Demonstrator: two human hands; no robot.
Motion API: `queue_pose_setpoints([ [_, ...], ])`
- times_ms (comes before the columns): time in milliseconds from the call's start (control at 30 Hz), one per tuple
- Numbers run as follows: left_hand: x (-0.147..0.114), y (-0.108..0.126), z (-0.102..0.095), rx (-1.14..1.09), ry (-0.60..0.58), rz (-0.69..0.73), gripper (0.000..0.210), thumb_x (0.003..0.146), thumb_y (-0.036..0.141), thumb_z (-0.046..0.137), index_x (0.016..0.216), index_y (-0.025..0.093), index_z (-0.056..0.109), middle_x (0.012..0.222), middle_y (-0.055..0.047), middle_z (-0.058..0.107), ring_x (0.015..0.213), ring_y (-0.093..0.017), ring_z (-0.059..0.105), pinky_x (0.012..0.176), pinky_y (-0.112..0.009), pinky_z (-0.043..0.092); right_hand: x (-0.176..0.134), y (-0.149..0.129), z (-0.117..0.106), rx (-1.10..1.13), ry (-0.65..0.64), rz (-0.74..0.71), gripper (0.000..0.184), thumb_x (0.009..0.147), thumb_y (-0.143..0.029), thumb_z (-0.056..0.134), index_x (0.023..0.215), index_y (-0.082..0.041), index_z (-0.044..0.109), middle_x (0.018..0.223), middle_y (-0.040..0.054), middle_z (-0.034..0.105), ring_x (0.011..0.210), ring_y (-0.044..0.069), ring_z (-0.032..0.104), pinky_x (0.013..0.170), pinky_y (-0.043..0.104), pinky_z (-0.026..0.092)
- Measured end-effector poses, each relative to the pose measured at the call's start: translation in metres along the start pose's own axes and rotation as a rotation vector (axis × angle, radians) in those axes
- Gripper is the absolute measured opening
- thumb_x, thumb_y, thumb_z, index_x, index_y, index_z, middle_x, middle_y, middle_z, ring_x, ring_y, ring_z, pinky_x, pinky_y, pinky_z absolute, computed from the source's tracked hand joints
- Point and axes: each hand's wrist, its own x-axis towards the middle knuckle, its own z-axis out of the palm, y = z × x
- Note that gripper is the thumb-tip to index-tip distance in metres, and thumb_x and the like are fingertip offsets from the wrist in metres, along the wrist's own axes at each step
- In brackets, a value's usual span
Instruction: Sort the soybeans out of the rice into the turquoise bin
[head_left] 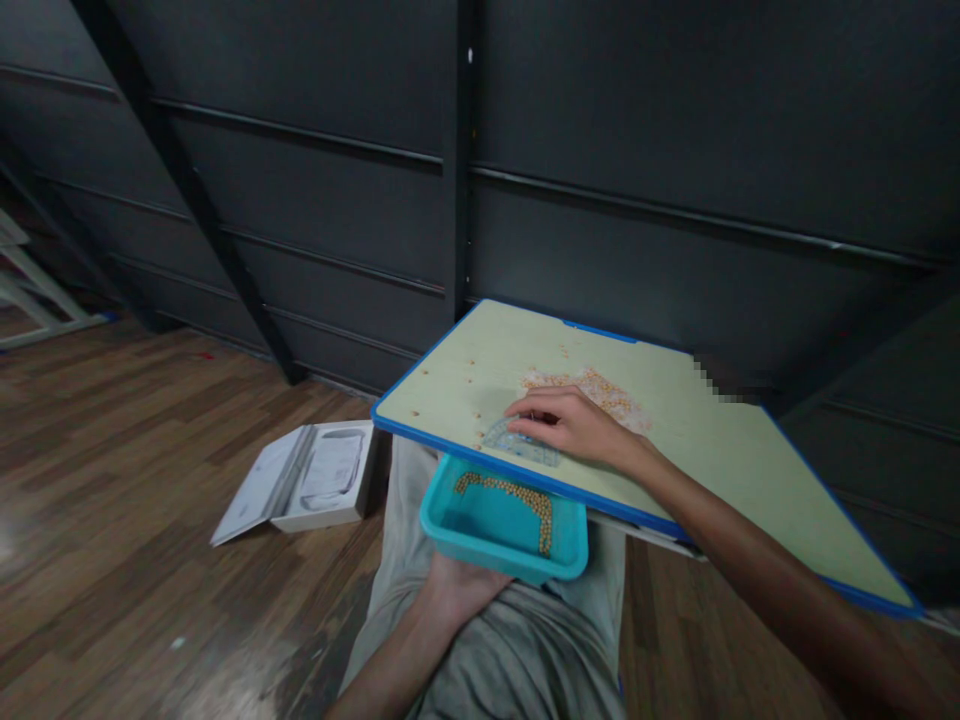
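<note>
My left hand (pixel 459 588) grips a turquoise plastic tray (pixel 480 552) from below, just under the near edge of the board. Small golden beads (pixel 545 522) line the tray's far and right sides. Over the pale yellow board with blue edging (pixel 720 460), my right hand (pixel 574 422) is closed with curled fingers on a clear protractor (pixel 517 448), which lies flat by the near edge. Beyond that hand spreads a patch of golden beads mixed with whitish bits (pixel 611 395). A few single beads (pixel 415 413) are scattered on the board's left part.
An opened white box (pixel 326 510) with its lid folded out lies on the wooden floor (pixel 172 560) to the left. A dark panelled wall (pixel 337 180) stands right behind the board. My lap (pixel 510 650) is under the tray. Pale furniture legs (pixel 45 310) show at far left.
</note>
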Motion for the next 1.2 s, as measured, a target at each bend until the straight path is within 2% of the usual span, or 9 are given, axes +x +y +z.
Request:
queue_pose_setpoints([
  [233,-0.002,0.0,0.007,0.017,0.049,0.001,0.054,0.122,0.058,0.053,0.138,0.028,0.094,0.158,-0.008,0.089,0.173,-0.036,0.062,0.154,-0.059,0.034,0.007,-0.011,0.004,0.019,-0.04,0.052,0.016,0.12,-0.033,0.081,0.125,-0.026,0.094,0.109,0.0078,0.092,0.094,0.024,0.08,0.095,0.04,0.062],
  [433,-0.004,0.001,0.012,0.031,0.074,0.0,0.052,0.12,0.06,0.057,0.133,0.027,0.095,0.155,-0.007,0.09,0.172,-0.036,0.063,0.152,-0.056,0.037,0.0,-0.003,-0.003,0.08,-0.027,0.13,0.016,0.117,-0.035,0.083,0.119,-0.024,0.094,0.101,0.0056,0.089,0.083,0.021,0.074,0.085,0.036,0.058],
  [567,-0.004,0.0,0.01,0.032,0.08,-0.011,0.052,0.118,0.061,0.059,0.136,0.027,0.094,0.153,-0.009,0.091,0.173,-0.038,0.062,0.151,-0.059,0.037,0.0,0.005,-0.005,0.053,0.016,0.135,0.014,0.116,-0.033,0.083,0.115,-0.022,0.093,0.1,0.0065,0.088,0.084,0.021,0.073,0.085,0.036,0.057],
  [733,-0.004,-0.002,0.01,0.017,0.087,-0.012,0.057,0.118,0.062,0.058,0.15,0.025,0.088,0.168,-0.012,0.082,0.179,-0.038,0.054,0.153,-0.061,0.032,0.007,0.002,-0.001,-0.016,0.035,0.129,0.015,0.119,-0.03,0.08,0.12,-0.023,0.093,0.108,0.008,0.089,0.093,0.023,0.076,0.091,0.037,0.056],
  [800,-0.004,-0.002,0.01,0.012,0.095,-0.007,0.058,0.118,0.064,0.058,0.151,0.025,0.087,0.167,-0.012,0.083,0.18,-0.04,0.053,0.153,-0.064,0.032,0.008,-0.001,0.0,-0.013,0.023,0.11,0.015,0.12,-0.03,0.08,0.121,-0.023,0.093,0.109,0.0081,0.09,0.095,0.023,0.077,0.093,0.038,0.057],
  [933,-0.004,0.001,0.013,0.009,0.157,0.013,0.052,0.115,0.054,0.069,0.155,0.025,0.085,0.163,-0.013,0.086,0.175,-0.044,0.058,0.148,-0.069,0.041,0.007,-0.005,0.002,0.04,-0.046,0.072,0.013,0.119,-0.032,0.082,0.122,-0.025,0.093,0.11,0.0072,0.091,0.098,0.024,0.08,0.095,0.038,0.058],
  [1033,-0.005,0.003,0.019,0.016,0.202,0.026,0.049,0.116,0.047,0.068,0.157,0.026,0.083,0.165,-0.013,0.084,0.172,-0.044,0.062,0.145,-0.067,0.046,0.006,-0.005,0.002,0.048,-0.059,0.071,0.012,0.119,-0.03,0.082,0.121,-0.026,0.093,0.11,0.0068,0.092,0.098,0.024,0.08,0.094,0.038,0.058],
  [1200,-0.007,0.003,0.019,-0.004,0.174,0.026,0.05,0.118,0.054,0.062,0.15,0.025,0.087,0.169,-0.011,0.082,0.176,-0.041,0.057,0.146,-0.063,0.045,0.008,-0.004,0.001,-0.002,-0.004,0.126,0.01,0.118,-0.026,0.082,0.117,-0.024,0.091,0.107,0.0063,0.09,0.09,0.022,0.076,0.089,0.036,0.056],
])
